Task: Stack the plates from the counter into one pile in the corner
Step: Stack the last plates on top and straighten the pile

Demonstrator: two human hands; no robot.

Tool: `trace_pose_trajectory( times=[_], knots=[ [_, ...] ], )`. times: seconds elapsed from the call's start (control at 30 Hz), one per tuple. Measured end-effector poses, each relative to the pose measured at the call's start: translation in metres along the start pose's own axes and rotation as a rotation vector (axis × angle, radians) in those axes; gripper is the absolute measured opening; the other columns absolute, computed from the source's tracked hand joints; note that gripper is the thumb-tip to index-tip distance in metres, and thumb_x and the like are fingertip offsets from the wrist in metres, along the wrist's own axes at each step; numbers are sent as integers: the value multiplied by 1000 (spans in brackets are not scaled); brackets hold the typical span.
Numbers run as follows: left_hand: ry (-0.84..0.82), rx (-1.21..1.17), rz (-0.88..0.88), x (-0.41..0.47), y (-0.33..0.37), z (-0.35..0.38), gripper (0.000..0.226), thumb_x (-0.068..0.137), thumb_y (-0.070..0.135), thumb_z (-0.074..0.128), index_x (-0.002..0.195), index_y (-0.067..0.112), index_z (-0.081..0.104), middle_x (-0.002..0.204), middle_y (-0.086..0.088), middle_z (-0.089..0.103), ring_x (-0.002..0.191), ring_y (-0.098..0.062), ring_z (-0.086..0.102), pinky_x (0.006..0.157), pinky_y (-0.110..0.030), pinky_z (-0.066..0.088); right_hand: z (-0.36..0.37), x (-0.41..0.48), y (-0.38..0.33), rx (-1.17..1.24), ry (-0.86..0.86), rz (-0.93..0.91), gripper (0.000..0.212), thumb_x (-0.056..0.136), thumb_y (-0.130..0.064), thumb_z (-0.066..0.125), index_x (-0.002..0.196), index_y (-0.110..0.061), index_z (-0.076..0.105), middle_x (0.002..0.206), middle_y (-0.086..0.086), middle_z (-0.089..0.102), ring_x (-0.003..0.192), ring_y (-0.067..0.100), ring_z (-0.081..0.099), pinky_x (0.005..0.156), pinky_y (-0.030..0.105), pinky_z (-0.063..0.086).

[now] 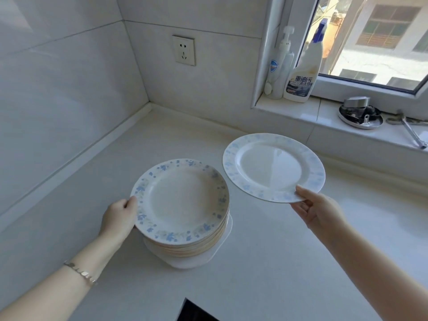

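Observation:
A pile of several white plates with blue flower rims (183, 198) stands on the white counter (266, 262), on top of a white squarish dish (220, 246). My left hand (119, 216) grips the left edge of the pile's top plate, thumb on the rim. My right hand (312, 207) pinches the near rim of a single blue-rimmed plate (271, 166), held in the air to the right of the pile and slightly above it, roughly level.
The tiled corner (149, 101) lies behind the pile to the left. A wall socket (184, 50) is above it. Two cleaner bottles (301, 72), a metal lid with parts (360, 115) and a tool sit on the window sill. A dark cutout (194, 311) is at the counter's near edge.

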State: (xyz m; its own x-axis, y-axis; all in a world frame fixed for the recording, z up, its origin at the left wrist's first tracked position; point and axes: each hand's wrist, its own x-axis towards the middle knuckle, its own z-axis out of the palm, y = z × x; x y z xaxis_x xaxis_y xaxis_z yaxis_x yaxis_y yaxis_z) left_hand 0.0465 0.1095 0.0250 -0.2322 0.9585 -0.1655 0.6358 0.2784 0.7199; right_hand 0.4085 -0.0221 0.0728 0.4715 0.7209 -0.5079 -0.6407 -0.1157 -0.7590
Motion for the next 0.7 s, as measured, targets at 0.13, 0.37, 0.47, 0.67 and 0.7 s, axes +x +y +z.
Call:
trace_pose_trajectory(
  times=[0.13,0.37,0.47,0.67,0.7],
  knots=[
    [-96,271,134,-4,-7,-10,48,95,34,38,63,4,59,56,-11,67,56,-26,65,60,-31,50,12,-5,7,-42,-49,1,4,86,0,55,85,-2,59,62,3,73,54,10,69,50,18,55],
    [-160,384,189,1,-8,-14,49,95,42,33,63,12,54,63,-11,67,65,-29,65,69,-35,52,41,-15,43,-131,-151,96,7,86,-2,56,85,-2,62,65,4,74,53,11,69,49,18,54],
    [-133,396,201,4,-10,-14,50,95,44,33,60,12,50,64,-12,66,68,-30,65,68,-34,50,53,-21,61,-176,-177,139,7,85,-2,57,84,-2,63,66,5,74,54,12,69,49,18,54],
    [-69,239,172,0,-18,-3,52,95,42,33,70,3,56,69,-15,65,70,-32,62,66,-36,49,66,-28,89,-240,-212,163,8,85,-1,57,82,0,65,66,8,74,56,15,70,50,20,55],
    [-57,224,169,-1,-19,-2,51,95,42,34,69,4,54,69,-15,64,70,-33,61,65,-35,48,67,-28,91,-254,-221,162,9,85,-1,57,81,0,65,65,8,74,56,15,70,49,20,55]
  ],
)
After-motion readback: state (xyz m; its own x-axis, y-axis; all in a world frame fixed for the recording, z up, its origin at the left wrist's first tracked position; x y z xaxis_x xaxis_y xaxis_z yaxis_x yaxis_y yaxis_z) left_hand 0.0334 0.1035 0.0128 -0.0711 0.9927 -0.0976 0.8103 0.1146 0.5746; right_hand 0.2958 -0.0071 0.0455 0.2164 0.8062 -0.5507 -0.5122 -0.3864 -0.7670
